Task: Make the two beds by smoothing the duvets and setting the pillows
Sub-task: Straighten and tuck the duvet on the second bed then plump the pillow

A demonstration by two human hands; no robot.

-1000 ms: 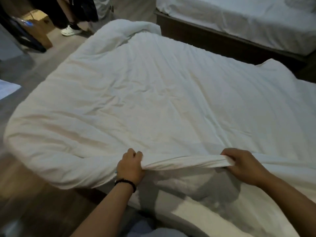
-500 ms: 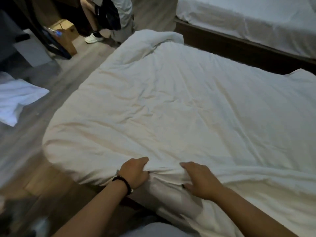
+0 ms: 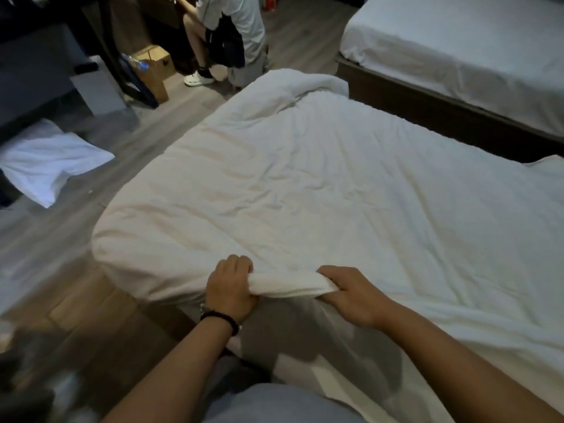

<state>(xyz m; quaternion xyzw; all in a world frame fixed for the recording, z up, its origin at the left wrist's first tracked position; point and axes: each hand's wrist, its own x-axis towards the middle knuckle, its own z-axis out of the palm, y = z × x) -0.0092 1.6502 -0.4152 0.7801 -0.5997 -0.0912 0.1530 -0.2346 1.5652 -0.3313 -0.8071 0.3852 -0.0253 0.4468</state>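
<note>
A white duvet [image 3: 320,184] lies spread and wrinkled over the near bed, its far corner bunched. My left hand [image 3: 230,286] and my right hand [image 3: 351,293] both grip the duvet's near edge, which is gathered into a roll between them and lifted slightly off the mattress [image 3: 351,377]. A white pillow [image 3: 52,164] lies at the left, off the bed. The second bed [image 3: 457,56] stands at the upper right with a white cover and no pillow in sight.
A person [image 3: 232,38] crouches on the wooden floor beyond the near bed's far left corner. Next to them stand a cardboard box [image 3: 155,68] and dark furniture [image 3: 36,65]. A narrow gap separates the two beds.
My right hand has slid left along the duvet edge toward my left hand. The edge between them is now bunched into a roll and raised. The view has shifted left and back.
</note>
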